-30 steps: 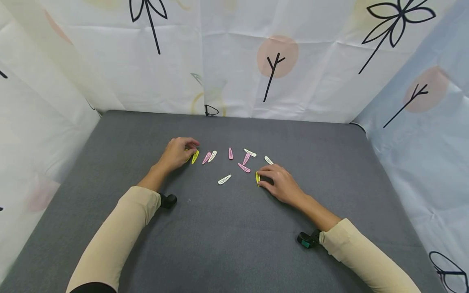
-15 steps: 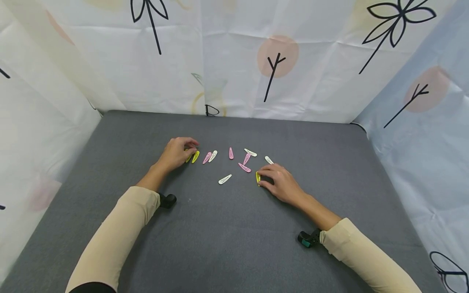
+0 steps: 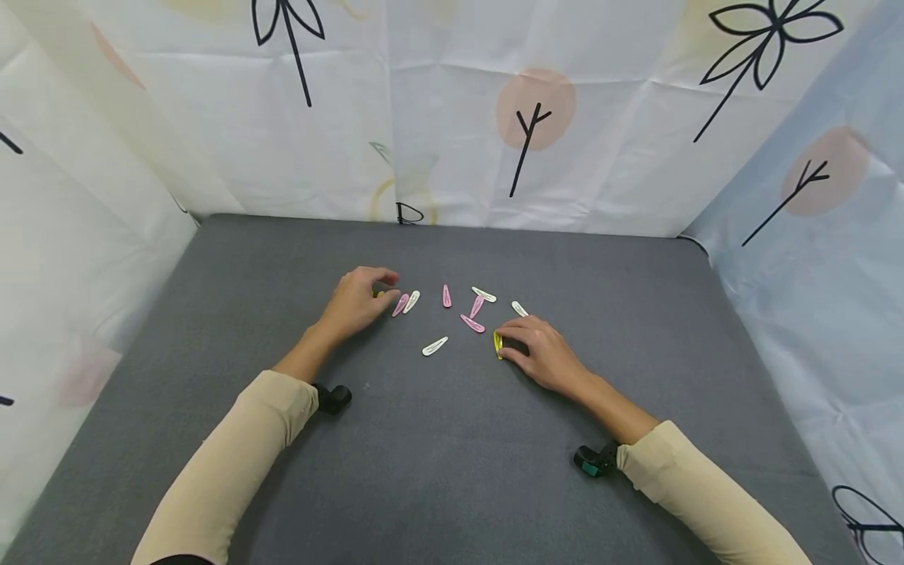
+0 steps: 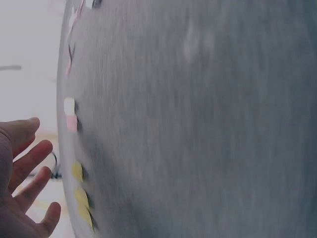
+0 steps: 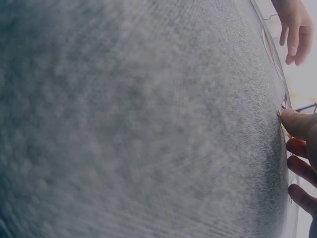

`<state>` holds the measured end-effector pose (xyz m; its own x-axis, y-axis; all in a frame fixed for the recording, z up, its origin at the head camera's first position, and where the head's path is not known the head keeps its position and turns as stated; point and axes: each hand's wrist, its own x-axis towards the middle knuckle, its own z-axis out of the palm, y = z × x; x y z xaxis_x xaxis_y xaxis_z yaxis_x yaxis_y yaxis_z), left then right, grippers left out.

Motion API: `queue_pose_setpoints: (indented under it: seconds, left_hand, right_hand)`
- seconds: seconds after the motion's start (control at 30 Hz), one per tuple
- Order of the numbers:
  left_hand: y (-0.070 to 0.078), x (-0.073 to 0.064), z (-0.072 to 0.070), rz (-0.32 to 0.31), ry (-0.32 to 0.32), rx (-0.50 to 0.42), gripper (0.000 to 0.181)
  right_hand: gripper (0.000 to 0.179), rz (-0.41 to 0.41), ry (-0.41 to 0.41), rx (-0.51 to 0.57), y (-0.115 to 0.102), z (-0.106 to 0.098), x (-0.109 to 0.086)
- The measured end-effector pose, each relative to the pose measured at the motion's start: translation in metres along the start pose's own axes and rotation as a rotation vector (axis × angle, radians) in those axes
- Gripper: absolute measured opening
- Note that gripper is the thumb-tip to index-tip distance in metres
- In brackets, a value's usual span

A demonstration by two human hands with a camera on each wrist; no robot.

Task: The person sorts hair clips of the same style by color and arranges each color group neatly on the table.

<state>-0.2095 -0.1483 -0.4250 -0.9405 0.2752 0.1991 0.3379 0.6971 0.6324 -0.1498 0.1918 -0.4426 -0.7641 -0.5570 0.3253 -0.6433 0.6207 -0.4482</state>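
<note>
Pinched in your right hand (image 3: pixel 540 351): a yellow clip (image 3: pixel 497 345); your left hand (image 3: pixel 360 300) has its fingers apart

Your right thumb and fingers are closed on the two ends of that clip, low over the gray table (image 3: pixel 452 455), right of the middle of the scatter. From the head view you cannot tell whether the clip touches the cloth. A white clip (image 3: pixel 519 308) lies just beyond your right knuckles.

Your left fingers are spread and relaxed; in the left wrist view they are raised, clear of the surface. Three yellow clips (image 4: pixel 77 171) lie in a row there on the table; from your head camera the hand hides most of them. Just right of your left thumb, a pink clip (image 3: pixel 400 305) and a second white clip (image 3: pixel 411 302) lie slanted side by side.

Between your hands, another pink clip (image 3: pixel 446 296) points away from you. Right of it, a slanted white clip (image 3: pixel 484 294) meets the far end of a pink clip (image 3: pixel 476 307), with one more pink clip (image 3: pixel 472 323) close to its near end. Nearest you lies a lone white clip (image 3: pixel 435 346). Your cream sleeves (image 3: pixel 226 463) are pushed back from both wrists.
</note>
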Motion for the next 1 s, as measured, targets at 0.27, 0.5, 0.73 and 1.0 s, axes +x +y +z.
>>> queue_pose_setpoints:
  seconds: [0.27, 0.5, 0.73, 1.0]
  left_hand:
    - [0.028, 0.001, 0.027, 0.123, -0.063, -0.006, 0.025]
    - [0.050, -0.002, 0.047, 0.158, -0.158, -0.029, 0.030]
    - [0.066, 0.001, 0.060, 0.231, -0.195, -0.028, 0.034]
    - [0.078, 0.004, 0.078, 0.281, -0.205, 0.028, 0.031]
  right_hand:
    - [0.030, -0.002, 0.020, 0.032, 0.003, -0.003, 0.002]
    - [0.036, 0.067, 0.096, 0.056, 0.019, -0.012, 0.007]
    - [0.036, 0.171, 0.096, 0.050, 0.035, -0.021, 0.013]
    - [0.032, 0.191, 0.019, 0.041, 0.046, -0.022, 0.015]
